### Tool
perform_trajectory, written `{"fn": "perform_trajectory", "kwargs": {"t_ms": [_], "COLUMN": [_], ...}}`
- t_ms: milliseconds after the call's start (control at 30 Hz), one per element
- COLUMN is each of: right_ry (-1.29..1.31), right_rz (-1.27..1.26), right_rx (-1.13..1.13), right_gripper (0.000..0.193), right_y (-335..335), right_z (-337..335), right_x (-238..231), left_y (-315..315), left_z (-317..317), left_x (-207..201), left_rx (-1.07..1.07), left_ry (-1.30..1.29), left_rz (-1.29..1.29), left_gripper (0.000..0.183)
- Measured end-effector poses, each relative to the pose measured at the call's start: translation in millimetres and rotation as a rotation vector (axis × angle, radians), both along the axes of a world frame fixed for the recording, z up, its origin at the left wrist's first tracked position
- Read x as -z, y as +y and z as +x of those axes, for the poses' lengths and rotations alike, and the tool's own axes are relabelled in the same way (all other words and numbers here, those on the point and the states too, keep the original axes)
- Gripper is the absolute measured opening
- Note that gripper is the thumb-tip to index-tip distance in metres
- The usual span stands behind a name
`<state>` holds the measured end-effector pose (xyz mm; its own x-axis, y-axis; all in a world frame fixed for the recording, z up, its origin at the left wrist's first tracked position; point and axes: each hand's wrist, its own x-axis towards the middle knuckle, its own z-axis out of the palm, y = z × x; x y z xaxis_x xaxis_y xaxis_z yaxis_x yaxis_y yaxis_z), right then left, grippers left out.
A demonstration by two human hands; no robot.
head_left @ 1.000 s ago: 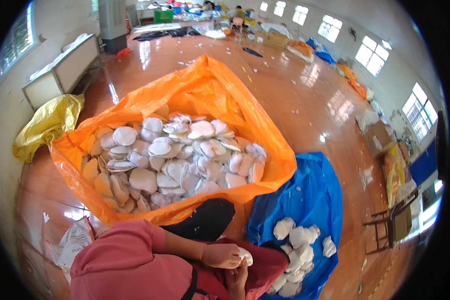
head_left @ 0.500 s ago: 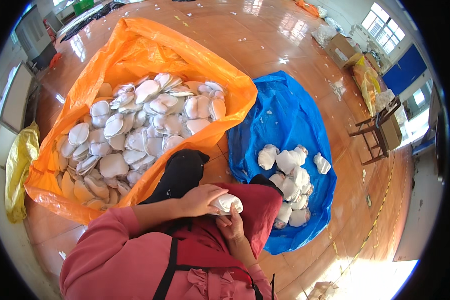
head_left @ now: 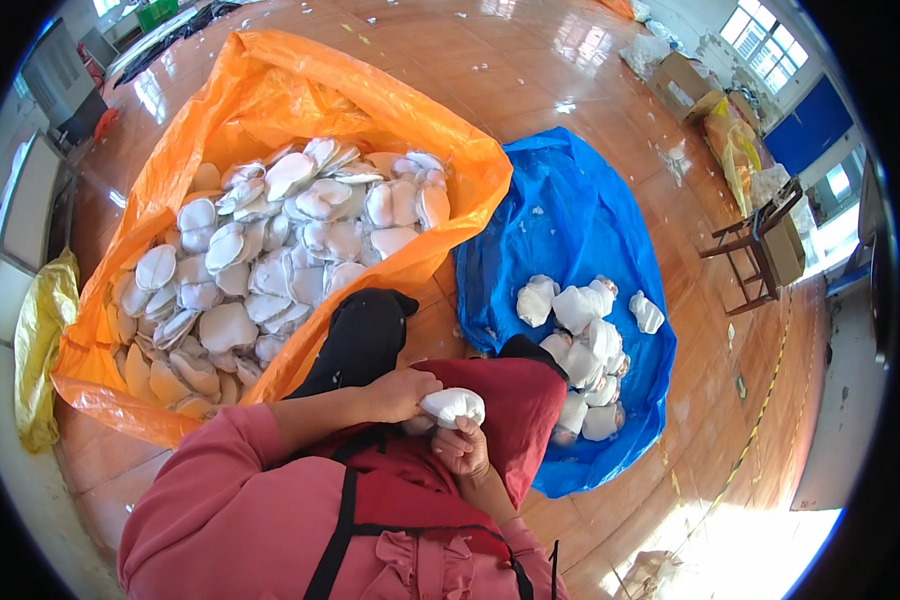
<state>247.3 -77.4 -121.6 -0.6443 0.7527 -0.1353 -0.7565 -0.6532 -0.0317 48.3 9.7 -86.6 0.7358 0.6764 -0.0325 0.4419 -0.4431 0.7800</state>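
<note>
Over my lap, a white rounded fabric bundle [head_left: 453, 405] is held between both hands. My left hand [head_left: 404, 394] grips its left end, fingers curled in. My right hand [head_left: 462, 448] pinches its lower right side with fingers bent. Beyond the left arm, a large orange plastic sack [head_left: 300, 85] stands wide at the top, filled with many flat rounded white and cream pads [head_left: 228, 328]. To the right of my knees, several similar white bundles [head_left: 602, 342] lie heaped on a blue plastic sheet [head_left: 560, 215]; one bundle [head_left: 646, 312] sits apart at the right.
A wooden chair [head_left: 755, 245] stands at the right, with cardboard boxes [head_left: 682, 88] and a yellow bag [head_left: 732, 150] by the far wall. Another yellow bag [head_left: 45, 350] lies at the left wall. White scraps dot the reddish tiled floor [head_left: 515, 95].
My left hand has curled its fingers in around the bundle's left end, where it lay flatter before. The bundle looks rounder and fuller. The right hand stays at its lower side.
</note>
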Motion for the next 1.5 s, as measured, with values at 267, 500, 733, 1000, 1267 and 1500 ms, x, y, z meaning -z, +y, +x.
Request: {"fn": "perform_trajectory", "kwargs": {"t_ms": [267, 500, 733, 1000, 1267, 1500], "right_ry": [-0.428, -0.445, -0.394, -0.493, -0.352, -0.480], "right_rz": [0.112, 0.151, 0.139, 0.047, 0.071, 0.137], "right_rx": [0.152, 0.031, 0.078, 0.164, 0.058, 0.120], "right_gripper": [0.045, 0.055, 0.060, 0.062, 0.065, 0.053], "right_y": [6.5, 7.6, 7.7, 5.2, 2.3, 0.8], "right_z": [-14.5, -10.0, -19.8, -13.8, -4.1, -7.7], "right_x": [-20.7, -13.3, -32.4, -24.3, -12.7, -1.4], "left_y": [3.2, 6.1, 6.7, 0.5, 0.0, 5.7], "left_z": [-2.8, -3.5, -1.8, -0.5, -0.9, -3.0], "left_x": [-4.5, -13.2, -11.0, -22.3, -33.1, -40.5], "left_rx": [-0.137, -0.079, -0.087, -0.129, -0.025, 0.003], "left_ry": [0.020, 0.071, 0.051, -0.003, 0.059, 0.003], "left_rz": [-0.057, -0.082, -0.049, -0.059, -0.021, 0.008], "left_gripper": [0.027, 0.024, 0.025, 0.041, 0.041, 0.039]}}
